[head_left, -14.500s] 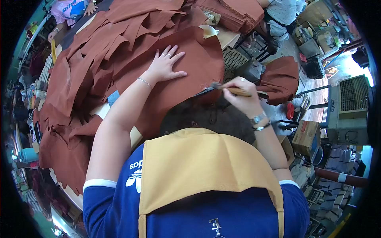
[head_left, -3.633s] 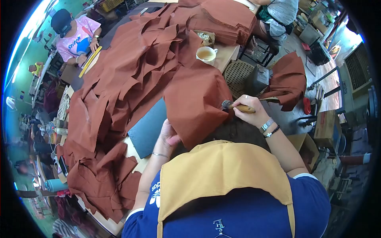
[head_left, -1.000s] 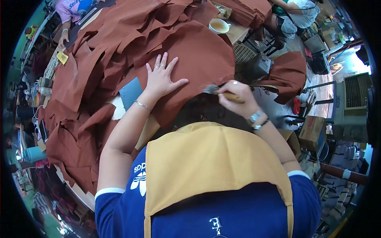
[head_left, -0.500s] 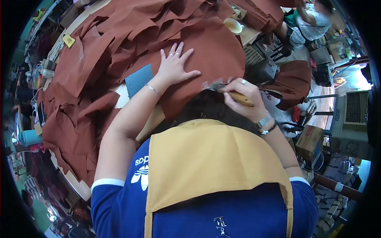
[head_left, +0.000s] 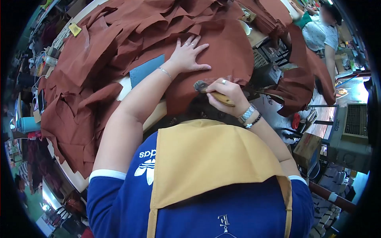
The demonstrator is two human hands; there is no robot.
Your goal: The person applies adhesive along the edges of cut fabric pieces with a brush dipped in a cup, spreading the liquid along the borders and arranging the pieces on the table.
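Note:
My left hand (head_left: 190, 55) lies flat with fingers spread on a reddish-brown sheet (head_left: 230, 47) with a rounded edge. In my right hand (head_left: 228, 94) is a brush with a wooden handle (head_left: 223, 99). Its bristle end (head_left: 200, 85) is at the near edge of the sheet and points left. A wet-looking, whitish streak runs along that edge, right of the bristles. Beside my left forearm is a flat blue-grey piece (head_left: 147, 70). Many more brown pieces (head_left: 87, 71) lie heaped to the left and behind.
A pale bowl (head_left: 245, 27) stands past the sheet's far right edge. A yellow object (head_left: 74, 29) rests on the heap at left. Brown material (head_left: 295, 89) hangs at right, near another person (head_left: 323, 33). A cardboard box (head_left: 307, 148) is at lower right.
The brush and my right hand have moved left along the sheet's near edge. My left hand stays flat on the sheet. The other person now holds brown material lower at right.

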